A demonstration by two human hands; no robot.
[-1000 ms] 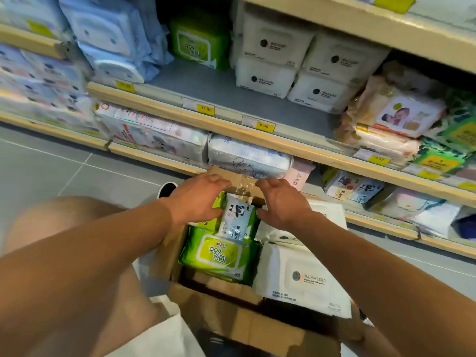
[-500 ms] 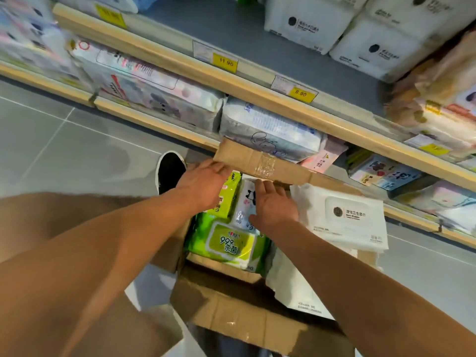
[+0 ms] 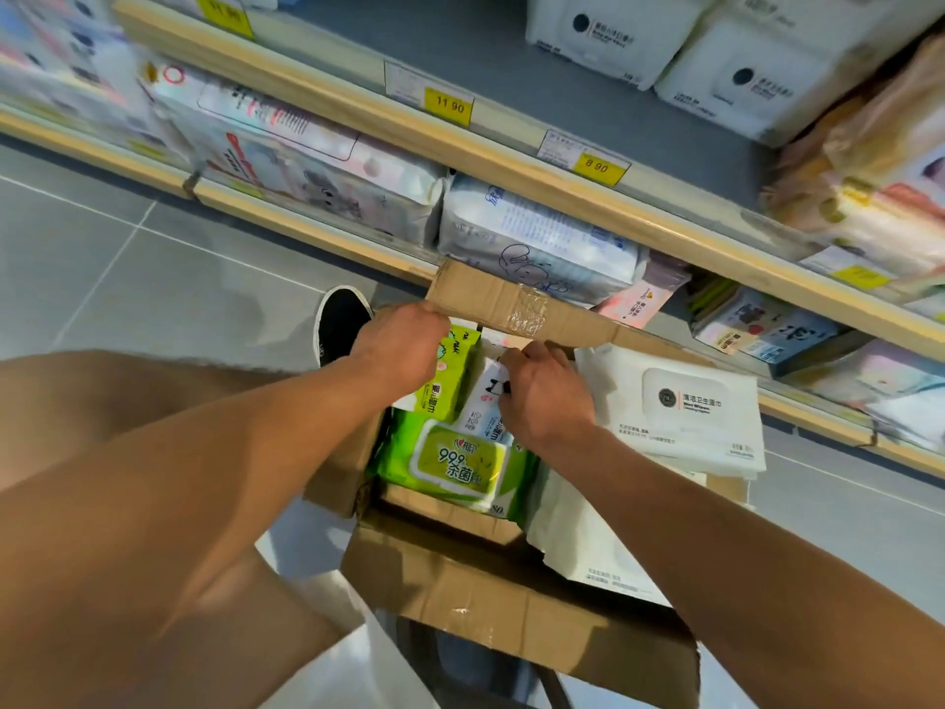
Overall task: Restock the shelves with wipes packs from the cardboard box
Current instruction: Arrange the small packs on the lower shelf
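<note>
Wipes packs (glossy, soft) fill creased cardboard box.

**A shop aisle, seen from above**

This is a retail shop. Long wooden-edged shelves run across the view, stocked in tiers with wrapped packs of wipes and white tissue packs. Yellow price tags reading 11.90 and 8.90 are fixed along the shelf edge. An open cardboard box of stock sits on the grey tiled floor before the shelves.
</note>
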